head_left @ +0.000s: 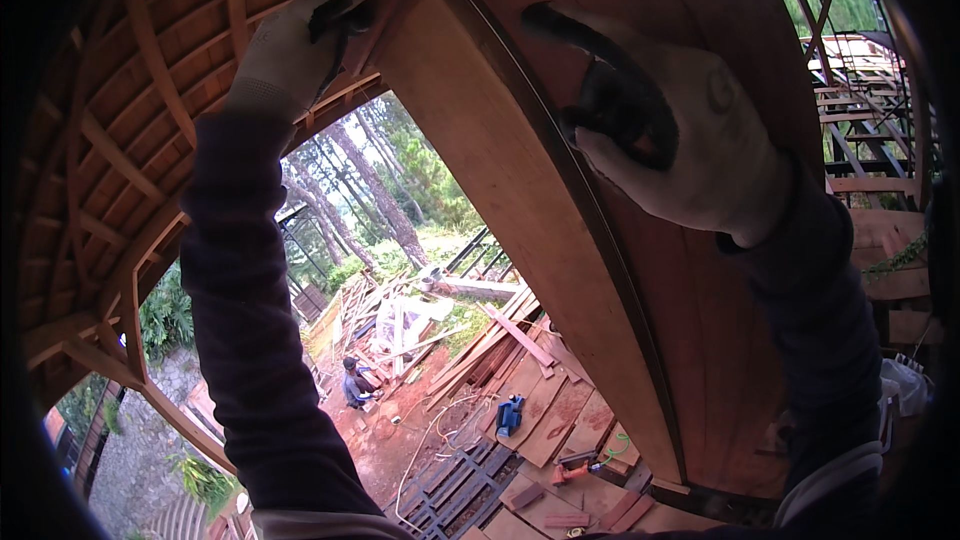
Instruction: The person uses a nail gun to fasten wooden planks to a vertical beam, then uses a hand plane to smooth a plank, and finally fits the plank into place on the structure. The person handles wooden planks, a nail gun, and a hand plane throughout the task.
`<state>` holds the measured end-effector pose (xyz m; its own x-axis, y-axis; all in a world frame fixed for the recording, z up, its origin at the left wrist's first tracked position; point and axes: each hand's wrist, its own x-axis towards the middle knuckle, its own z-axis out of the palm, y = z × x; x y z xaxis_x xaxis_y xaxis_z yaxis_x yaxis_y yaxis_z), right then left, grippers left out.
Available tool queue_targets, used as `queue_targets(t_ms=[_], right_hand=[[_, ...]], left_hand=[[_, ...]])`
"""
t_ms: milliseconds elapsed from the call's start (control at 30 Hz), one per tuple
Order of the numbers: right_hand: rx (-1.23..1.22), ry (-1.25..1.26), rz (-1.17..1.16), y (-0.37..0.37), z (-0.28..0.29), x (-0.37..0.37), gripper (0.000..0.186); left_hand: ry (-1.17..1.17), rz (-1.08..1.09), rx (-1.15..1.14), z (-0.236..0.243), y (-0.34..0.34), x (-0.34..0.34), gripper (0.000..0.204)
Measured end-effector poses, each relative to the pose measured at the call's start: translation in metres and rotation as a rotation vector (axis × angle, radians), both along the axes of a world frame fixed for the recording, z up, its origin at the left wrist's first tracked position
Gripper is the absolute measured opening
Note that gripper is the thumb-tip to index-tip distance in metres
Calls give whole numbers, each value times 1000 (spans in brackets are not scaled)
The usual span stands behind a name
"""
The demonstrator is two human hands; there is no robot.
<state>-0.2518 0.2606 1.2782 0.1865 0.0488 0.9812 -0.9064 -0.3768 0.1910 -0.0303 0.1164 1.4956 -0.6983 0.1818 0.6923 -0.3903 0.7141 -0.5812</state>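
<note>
Both of my hands are raised, in pale gloves with dark-coated fingers. My left hand (300,50) is at the upper left, fingers bent together beside the top of a broad light-brown wooden beam (500,160). What those fingers hold, if anything, is hidden. My right hand (690,120) is in front of a curved reddish-brown wooden panel (690,310), right of the beam. Its index finger reaches out toward the beam while the other fingers curl toward the thumb; anything inside them is lost in the dark coating. A thin dark gap (600,210) with a bright edge runs between beam and panel.
A ribbed wooden roof frame (150,90) curves overhead at left. Below lie planks (535,400), an orange power tool (572,470), a blue tool (510,415) and a dark slatted grating (455,485). Farther down, a person (357,383) crouches near scattered lumber. Scaffolding (860,100) stands at right.
</note>
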Motion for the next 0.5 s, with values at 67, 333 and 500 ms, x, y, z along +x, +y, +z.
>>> queue_targets(t_ms=[67, 333, 500], right_hand=[[-14, 6, -10, 0, 0, -1, 67], [104, -29, -67, 10, 0, 3, 65], [177, -37, -31, 14, -1, 7, 68]], left_hand=[[8, 71, -47, 0, 14, 2, 31], [9, -2, -169, -6, 15, -4, 32], [99, -99, -181, -28, 13, -10, 38]])
